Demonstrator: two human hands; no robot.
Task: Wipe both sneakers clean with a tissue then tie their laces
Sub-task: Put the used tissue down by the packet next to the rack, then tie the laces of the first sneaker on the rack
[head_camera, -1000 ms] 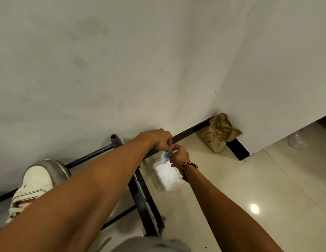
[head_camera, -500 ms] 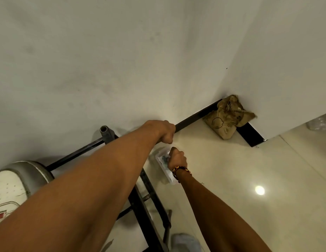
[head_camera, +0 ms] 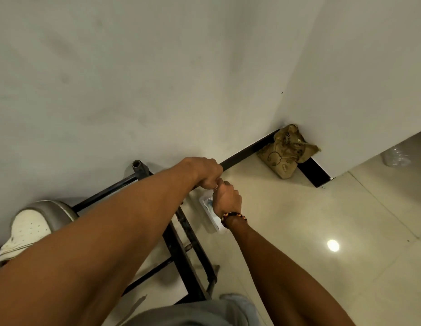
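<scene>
A white tissue pack (head_camera: 207,206) lies on the floor tiles, mostly covered by my right hand (head_camera: 227,199). That hand, with a beaded bracelet at the wrist, curls over the pack's far end and holds it. My left hand (head_camera: 206,171) is curled just above, its fingertips meeting the right thumb and pinching a small white bit of tissue (head_camera: 215,186) at the pack's opening. One white sneaker (head_camera: 26,231) with a perforated toe rests on a grey round seat (head_camera: 63,208) at the far left; my left forearm hides its heel. The second sneaker is out of view.
A black metal frame (head_camera: 188,245) stands between the seat and the pack, close to the wall. A crumpled brown paper bag (head_camera: 286,152) sits in the wall corner. A clear plastic bottle (head_camera: 396,156) lies at the right edge. Grey fabric covers my knee (head_camera: 200,314) at the bottom.
My left hand, lifted away from the pack half a second ago, has come back down to meet the right thumb. The view has swung right, bringing the sneaker back into sight.
</scene>
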